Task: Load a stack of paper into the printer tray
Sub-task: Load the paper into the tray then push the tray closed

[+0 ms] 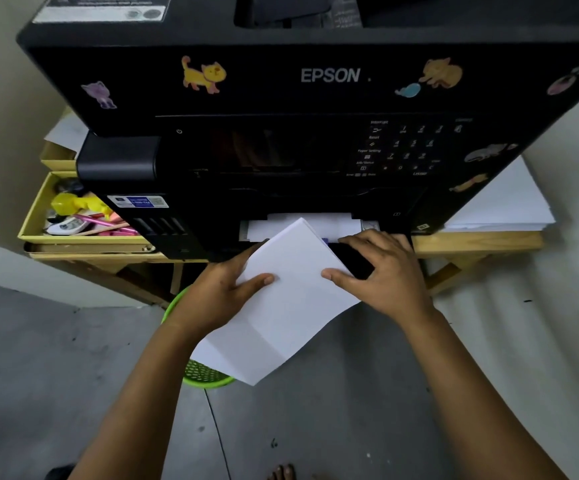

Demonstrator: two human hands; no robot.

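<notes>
We have one view only, from a wide-angle camera on the person's head. It looks forward and steeply down, close over the printer (315,98), whose front fills the upper half of the frame. Both forearms enter from the bottom edge, and the floor (367,427) lies below them. Straight edges bow toward the borders. There is no second view to share anything.
</notes>
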